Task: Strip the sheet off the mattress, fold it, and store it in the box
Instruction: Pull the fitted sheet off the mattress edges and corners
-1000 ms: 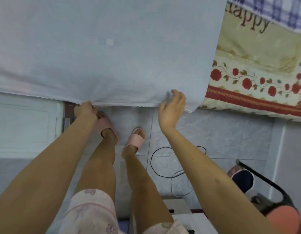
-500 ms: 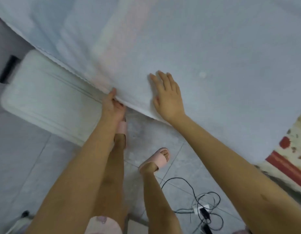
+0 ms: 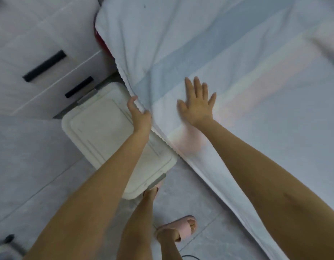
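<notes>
Left grip [image 3: 140, 115] pinches one sheet [image 3: 237, 62] beside one box [image 3: 98, 132]; right grip [image 3: 197, 106] lies flat on the sheet

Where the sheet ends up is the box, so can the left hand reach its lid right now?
Probably yes: the left hand grips the sheet edge right over the box lid, nothing between, though it must let go first.

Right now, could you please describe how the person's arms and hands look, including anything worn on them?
Both forearms are bare, with no sleeve in view. The left hand and right hand wear no gloves, and no watch, bracelet or ring shows, though blur could hide something small. Below, one foot wears a pink slipper.
</notes>
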{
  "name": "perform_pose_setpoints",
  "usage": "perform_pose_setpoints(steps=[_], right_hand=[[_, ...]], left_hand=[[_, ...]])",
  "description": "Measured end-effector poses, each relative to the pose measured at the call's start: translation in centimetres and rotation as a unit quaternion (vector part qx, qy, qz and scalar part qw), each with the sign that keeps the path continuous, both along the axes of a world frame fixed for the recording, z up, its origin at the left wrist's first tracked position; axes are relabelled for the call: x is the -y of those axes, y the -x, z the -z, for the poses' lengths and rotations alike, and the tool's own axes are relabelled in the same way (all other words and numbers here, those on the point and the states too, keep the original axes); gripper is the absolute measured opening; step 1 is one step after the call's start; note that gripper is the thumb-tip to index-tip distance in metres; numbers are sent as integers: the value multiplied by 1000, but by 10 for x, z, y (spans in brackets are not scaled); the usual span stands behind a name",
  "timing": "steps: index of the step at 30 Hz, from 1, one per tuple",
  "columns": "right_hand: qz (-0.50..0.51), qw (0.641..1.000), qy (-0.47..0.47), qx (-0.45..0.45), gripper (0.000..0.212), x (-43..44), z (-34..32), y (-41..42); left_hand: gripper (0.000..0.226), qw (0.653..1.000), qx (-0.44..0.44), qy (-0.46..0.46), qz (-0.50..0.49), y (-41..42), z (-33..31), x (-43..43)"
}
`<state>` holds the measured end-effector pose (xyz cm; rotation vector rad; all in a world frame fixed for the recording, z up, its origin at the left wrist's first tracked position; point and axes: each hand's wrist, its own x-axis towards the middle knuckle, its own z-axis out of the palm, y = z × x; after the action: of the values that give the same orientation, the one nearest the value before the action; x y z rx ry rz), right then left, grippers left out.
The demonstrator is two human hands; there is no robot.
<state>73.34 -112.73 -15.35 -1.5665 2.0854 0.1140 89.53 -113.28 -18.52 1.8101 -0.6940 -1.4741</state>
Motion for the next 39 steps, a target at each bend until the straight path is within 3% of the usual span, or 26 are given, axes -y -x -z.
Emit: perform_pose_setpoints(steps=[6, 9, 12, 16, 26, 29, 32, 35, 37, 39], right_hand=[[-6, 995, -93, -46, 84, 33, 14, -10], [-5, 993, -110, -50, 86, 34, 15, -10], [-3, 991, -124, -56, 87, 38, 16, -12], [-7, 990, -132, -52, 88, 39, 13, -11], [-20, 992, -118, -37, 86, 37, 13, -8], [-16, 993, -115, -32, 87, 35, 13, -9], [-22, 993, -107, -36, 87, 35, 13, -9], [-31, 993, -110, -41, 88, 40, 13, -9], [-32, 991, -120, -42, 88, 42, 13, -9], [-34, 991, -118, -46, 88, 40, 13, -9]], left_hand=[[22, 986, -139, -79, -46, -19, 11, 46], [30, 971, -212, -88, -64, -22, 8, 57], [33, 984, -158, -56, -66, -26, 9, 63], [8, 993, -90, -17, -70, -37, 6, 62], [29, 998, 52, 11, -14, -65, 11, 72], [29, 998, 66, -9, -5, -59, 18, 73], [7, 998, 9, -35, -45, -44, 23, 78], [33, 987, -99, -65, -112, -34, 14, 89], [47, 984, -104, -61, -129, -31, 9, 96], [43, 986, -69, -43, -145, -33, 4, 104]])
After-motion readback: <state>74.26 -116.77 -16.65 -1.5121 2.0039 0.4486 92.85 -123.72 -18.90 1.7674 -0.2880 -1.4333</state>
